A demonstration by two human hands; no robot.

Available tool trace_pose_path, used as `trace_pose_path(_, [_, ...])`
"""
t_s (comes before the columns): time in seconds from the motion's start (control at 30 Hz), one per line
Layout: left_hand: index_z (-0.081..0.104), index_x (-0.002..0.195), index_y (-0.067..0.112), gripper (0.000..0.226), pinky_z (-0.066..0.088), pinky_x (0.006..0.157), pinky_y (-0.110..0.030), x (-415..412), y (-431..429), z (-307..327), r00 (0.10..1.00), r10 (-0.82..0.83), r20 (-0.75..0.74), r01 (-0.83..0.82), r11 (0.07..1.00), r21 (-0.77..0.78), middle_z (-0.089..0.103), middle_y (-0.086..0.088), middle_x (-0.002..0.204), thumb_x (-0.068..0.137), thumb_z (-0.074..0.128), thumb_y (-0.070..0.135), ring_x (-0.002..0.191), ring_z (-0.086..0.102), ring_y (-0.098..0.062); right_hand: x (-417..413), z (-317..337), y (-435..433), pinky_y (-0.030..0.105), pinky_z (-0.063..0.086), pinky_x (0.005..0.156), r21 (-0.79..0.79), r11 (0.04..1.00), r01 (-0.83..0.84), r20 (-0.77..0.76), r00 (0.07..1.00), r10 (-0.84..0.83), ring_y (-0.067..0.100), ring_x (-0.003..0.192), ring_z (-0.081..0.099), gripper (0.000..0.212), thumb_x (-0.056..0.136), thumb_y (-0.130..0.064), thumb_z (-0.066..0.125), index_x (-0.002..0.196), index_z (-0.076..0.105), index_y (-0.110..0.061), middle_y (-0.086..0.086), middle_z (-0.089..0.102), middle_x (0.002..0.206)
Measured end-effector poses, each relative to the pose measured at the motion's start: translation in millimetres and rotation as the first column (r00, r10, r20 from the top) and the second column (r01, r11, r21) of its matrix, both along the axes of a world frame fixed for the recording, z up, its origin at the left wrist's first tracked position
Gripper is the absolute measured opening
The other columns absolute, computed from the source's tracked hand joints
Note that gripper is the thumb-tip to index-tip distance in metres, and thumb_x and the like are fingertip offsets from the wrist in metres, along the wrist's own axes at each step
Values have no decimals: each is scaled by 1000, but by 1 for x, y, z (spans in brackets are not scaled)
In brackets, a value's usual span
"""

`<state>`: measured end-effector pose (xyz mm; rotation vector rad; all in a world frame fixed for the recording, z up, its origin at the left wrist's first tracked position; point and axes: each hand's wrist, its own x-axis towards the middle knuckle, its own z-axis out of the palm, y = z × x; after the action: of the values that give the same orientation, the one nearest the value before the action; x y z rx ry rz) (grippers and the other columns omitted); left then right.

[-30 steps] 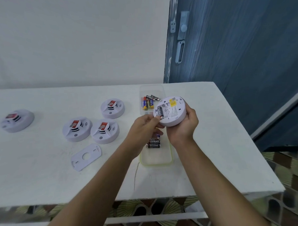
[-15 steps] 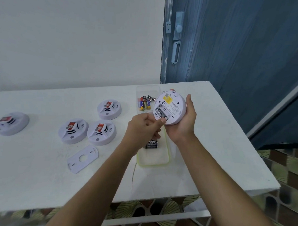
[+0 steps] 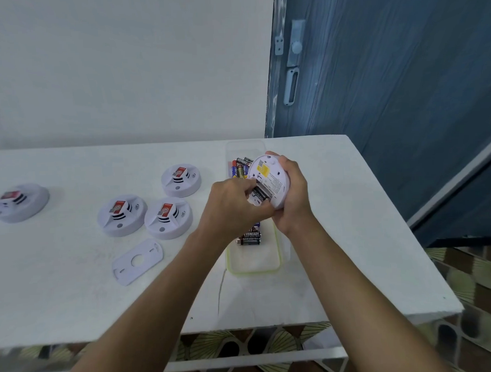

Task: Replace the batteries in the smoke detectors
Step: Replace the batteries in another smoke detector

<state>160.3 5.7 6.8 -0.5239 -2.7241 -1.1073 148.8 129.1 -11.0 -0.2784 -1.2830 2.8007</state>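
Note:
My right hand (image 3: 292,195) grips a white round smoke detector (image 3: 269,179), back side facing me, above a clear tray (image 3: 254,262). A yellow label and an open battery bay show on it, with dark batteries (image 3: 260,193) inside. My left hand (image 3: 231,206) curls its fingers at the bay and pinches at a battery there. The tray holds loose coloured batteries (image 3: 238,169) at its far end and black Eveready ones (image 3: 250,237) near the middle.
Three white detectors (image 3: 181,179) (image 3: 121,214) (image 3: 168,217) lie face up left of the tray, a fourth detector (image 3: 20,202) at the far left. A flat white mounting plate (image 3: 138,260) lies nearer me. The table's right edge (image 3: 403,224) borders a blue door (image 3: 388,67).
The detector has tilted and dropped slightly in my right hand. My left hand's fingers have closed further over the battery bay.

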Motion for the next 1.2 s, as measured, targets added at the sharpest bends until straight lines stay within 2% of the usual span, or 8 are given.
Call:
trace_pose_path(0.23, [71, 76, 7, 49, 53, 66, -41, -2, 0, -11, 999, -11, -39, 10, 1000, -24, 69, -13, 72, 68, 42, 45, 61, 58, -22, 1, -3, -2, 35, 53, 73, 2, 1000, 18, 49, 999, -18, 29, 90, 62, 38, 72, -36, 64, 103, 67, -14, 13, 65, 101])
trace_pose_path(0.37, [72, 76, 8, 41, 50, 69, -38, -2, 1, -16, 991, -47, -128, 39, 997, -61, 72, -9, 77, 80, 44, 38, 76, 64, -22, 1, -5, -2, 35, 53, 75, -24, 998, 56, 63, 997, -54, 26, 88, 65, 32, 78, -37, 62, 103, 67, -16, 11, 66, 100])
trace_pose_path(0.47, [77, 94, 10, 32, 42, 78, -20, -1, 2, -25, 984, -59, -168, 58, 998, -10, 70, -12, 97, 91, 53, 30, 91, 60, -17, 3, -5, 1, 30, 55, 70, -49, 996, 77, 46, 996, -75, 21, 80, 66, 22, 95, -33, 54, 101, 67, -17, 7, 66, 93])
trace_pose_path(0.57, [73, 112, 11, 35, 30, 71, -15, -2, 3, -28, 985, -95, -142, 94, 995, -12, 58, -11, 99, 92, 58, 36, 84, 54, -17, 3, -3, 1, 30, 54, 68, -72, 993, 94, 57, 994, -90, 19, 79, 65, 22, 98, -33, 50, 101, 66, -18, 5, 67, 89])
trace_pose_path(0.73, [67, 122, 21, 30, 39, 73, -7, -3, 3, -20, 993, -69, 94, 58, 992, 109, 66, 0, 92, 92, 63, 24, 77, 58, -10, 2, -4, 3, 28, 52, 64, -61, 990, 126, 67, 990, -122, 18, 79, 64, 19, 96, -32, 53, 102, 64, -18, 4, 64, 92])
trace_pose_path(0.87, [65, 119, 29, 41, 55, 80, -23, -3, -5, -18, 948, -79, 307, -2, 967, 256, 72, 8, 82, 82, 65, 11, 69, 65, -2, 3, -8, 9, 29, 51, 70, -73, 985, 158, 46, 987, -155, 16, 78, 64, 20, 98, -32, 49, 100, 64, -19, -3, 69, 82])
trace_pose_path(1.0, [71, 103, 29, 32, 43, 66, -13, 0, -16, -21, 936, -116, 332, 69, 986, 151, 62, 18, 69, 79, 65, 10, 62, 55, 5, 4, -11, 16, 28, 50, 69, -88, 977, 192, 35, 981, -190, 15, 78, 63, 22, 100, -33, 45, 101, 63, -20, -5, 69, 80])
trace_pose_path(1.2, [73, 98, 26, 27, 44, 74, -16, 13, -38, -31, 918, -249, 309, 292, 951, -100, 65, 15, 90, 75, 70, 12, 80, 58, -3, 6, -16, 21, 28, 49, 71, -131, 967, 220, 43, 975, -216, 17, 81, 61, 24, 98, -35, 45, 93, 65, -23, -4, 68, 81])
